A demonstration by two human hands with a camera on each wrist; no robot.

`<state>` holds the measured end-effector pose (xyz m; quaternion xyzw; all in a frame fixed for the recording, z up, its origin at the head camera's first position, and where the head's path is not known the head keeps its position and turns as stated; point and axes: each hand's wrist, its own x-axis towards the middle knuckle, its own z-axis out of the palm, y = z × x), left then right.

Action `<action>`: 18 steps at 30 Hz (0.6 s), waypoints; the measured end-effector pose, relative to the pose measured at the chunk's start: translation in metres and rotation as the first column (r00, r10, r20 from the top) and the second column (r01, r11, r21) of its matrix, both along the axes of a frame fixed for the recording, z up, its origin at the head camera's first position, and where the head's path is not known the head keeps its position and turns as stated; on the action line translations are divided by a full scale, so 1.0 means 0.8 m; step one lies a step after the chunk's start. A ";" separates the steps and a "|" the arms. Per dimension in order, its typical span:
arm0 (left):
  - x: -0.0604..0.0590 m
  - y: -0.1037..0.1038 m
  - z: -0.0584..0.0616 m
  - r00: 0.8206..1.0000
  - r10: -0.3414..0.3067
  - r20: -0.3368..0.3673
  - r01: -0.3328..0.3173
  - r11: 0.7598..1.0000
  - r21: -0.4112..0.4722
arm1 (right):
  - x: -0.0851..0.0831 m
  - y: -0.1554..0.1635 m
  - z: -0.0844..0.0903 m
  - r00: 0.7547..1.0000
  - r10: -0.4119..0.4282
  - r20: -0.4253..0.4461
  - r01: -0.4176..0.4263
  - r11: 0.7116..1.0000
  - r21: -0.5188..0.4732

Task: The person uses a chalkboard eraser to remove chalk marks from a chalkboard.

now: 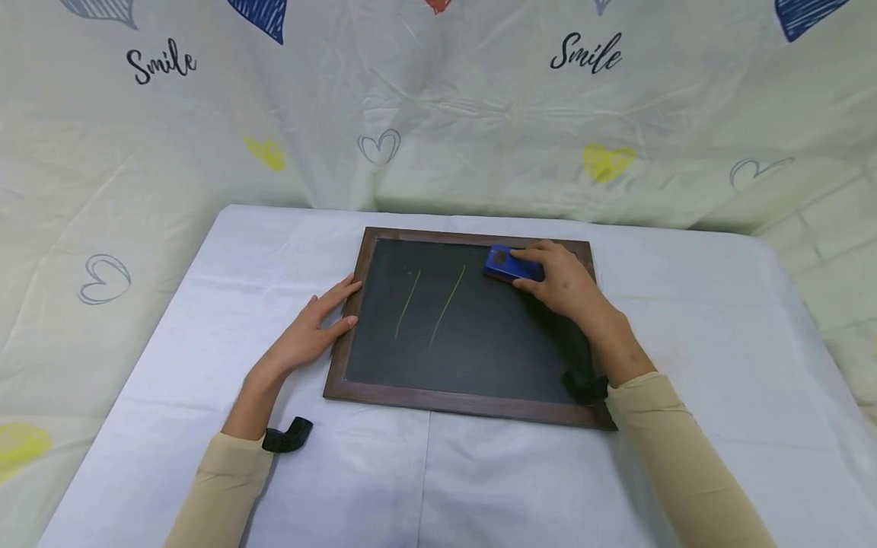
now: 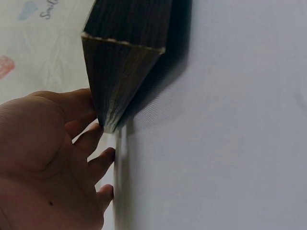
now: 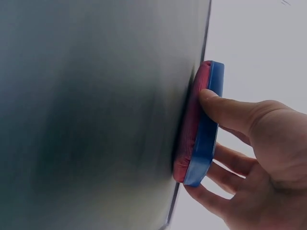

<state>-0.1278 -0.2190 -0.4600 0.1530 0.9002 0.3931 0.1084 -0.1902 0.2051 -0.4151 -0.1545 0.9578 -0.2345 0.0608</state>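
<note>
A chalkboard (image 1: pixel 473 358) in a brown wooden frame lies on the table, with two slanted yellow chalk lines on its left half. My right hand (image 1: pixel 565 281) grips a blue chalkboard eraser (image 1: pixel 503 262) near the board's upper right corner. In the right wrist view the eraser (image 3: pixel 204 143) shows its red felt side towards the dark board (image 3: pixel 96 115), with the thumb and fingers of the right hand (image 3: pixel 268 148) on either side. At the board's left edge, my left hand (image 1: pixel 308 335) touches the frame with spread fingers; the left wrist view shows the hand (image 2: pixel 53 148) beside the frame's corner (image 2: pixel 115 67).
A white cloth (image 1: pixel 719 365) covers the table beneath the board. Behind it hangs a pale curtain (image 1: pixel 479 137) printed with hearts and the word Smile. Black straps with small mounts (image 1: pixel 288 435) sit at both wrists.
</note>
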 end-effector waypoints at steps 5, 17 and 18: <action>-0.002 0.000 0.002 1.000 -0.006 0.009 0.006 1.000 -0.011 | -0.004 -0.007 -0.001 1.000 0.004 0.016 -0.003 1.000 -0.014; -0.002 0.001 0.002 1.000 -0.001 0.003 0.001 1.000 -0.013 | -0.009 -0.030 -0.002 0.999 0.022 0.041 -0.021 1.000 -0.023; -0.001 0.002 0.001 1.000 0.000 0.006 0.000 1.000 -0.011 | -0.009 -0.031 -0.003 0.999 0.019 0.043 -0.019 1.000 -0.020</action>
